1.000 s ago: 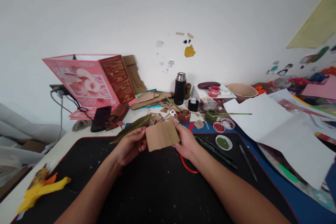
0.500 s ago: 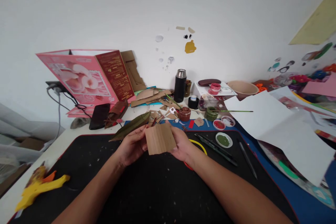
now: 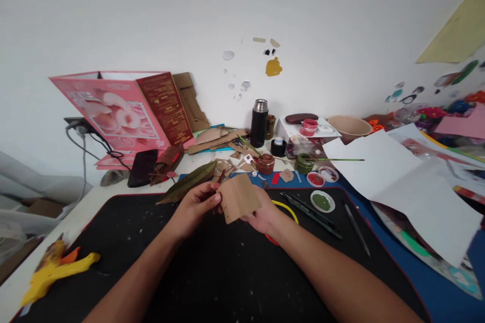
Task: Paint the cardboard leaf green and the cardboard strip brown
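My left hand now has its thumb laid over the near face of the cardboard piece, which has swung to a steeper slant than half a second ago and sits a little further right, above the black mat. My right hand meets its right side, partly hidden, so I can't tell how tightly those fingers close; I judge the left pinch steadies it most.
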The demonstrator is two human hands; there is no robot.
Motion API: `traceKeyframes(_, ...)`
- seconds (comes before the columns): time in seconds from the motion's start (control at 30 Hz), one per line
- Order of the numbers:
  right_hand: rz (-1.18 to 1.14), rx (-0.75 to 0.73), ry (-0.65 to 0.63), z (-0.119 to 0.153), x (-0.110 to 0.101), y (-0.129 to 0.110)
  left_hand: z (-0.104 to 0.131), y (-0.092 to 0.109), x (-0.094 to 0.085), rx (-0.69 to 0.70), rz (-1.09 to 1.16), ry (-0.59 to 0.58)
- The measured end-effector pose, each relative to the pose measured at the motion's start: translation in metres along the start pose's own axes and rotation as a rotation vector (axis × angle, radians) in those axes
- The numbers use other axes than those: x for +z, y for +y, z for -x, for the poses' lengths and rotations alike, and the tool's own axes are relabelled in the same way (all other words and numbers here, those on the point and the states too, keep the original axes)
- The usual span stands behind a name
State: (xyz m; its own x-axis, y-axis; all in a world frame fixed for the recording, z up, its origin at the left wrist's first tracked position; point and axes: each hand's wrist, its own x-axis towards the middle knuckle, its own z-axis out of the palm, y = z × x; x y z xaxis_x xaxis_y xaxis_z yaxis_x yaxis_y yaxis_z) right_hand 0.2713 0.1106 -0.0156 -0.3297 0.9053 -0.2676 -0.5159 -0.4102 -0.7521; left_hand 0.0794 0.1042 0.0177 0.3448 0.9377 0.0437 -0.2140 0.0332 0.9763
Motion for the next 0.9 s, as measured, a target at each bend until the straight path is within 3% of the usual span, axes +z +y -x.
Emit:
traceKeyframes(0.07,-0.051,0.066,0.069,0.003,0.002,-0.001,0.001,0.008,-0.002,0.124,-0.165,0.040)
traceKeyframes(0.13,-0.051,0.095,0.103,0.007,0.005,-0.003,0.003,0.015,-0.003,0.196,-0.265,0.005)
traceKeyframes(0.3,-0.004,0.132,0.051,0.013,0.008,-0.006,0.007,0.027,-0.001,0.121,-0.253,-0.240)
traceKeyframes(0.43,0.016,0.161,-0.036,0.016,0.010,-0.005,0.010,0.028,0.002,0.079,-0.217,-0.281)
traceKeyframes(0.53,0.091,0.095,-0.066,0.016,0.012,-0.003,0.011,0.024,-0.001,0.056,-0.140,-0.197)
traceKeyframes(0.73,0.316,0.012,-0.095,0.015,0.012,-0.011,0.000,0.013,-0.011,0.076,0.197,0.250)
traceKeyframes(0.9,0.353,-0.154,-0.093,0.016,0.011,-0.021,-0.013,0.009,-0.012,0.078,0.341,0.361)
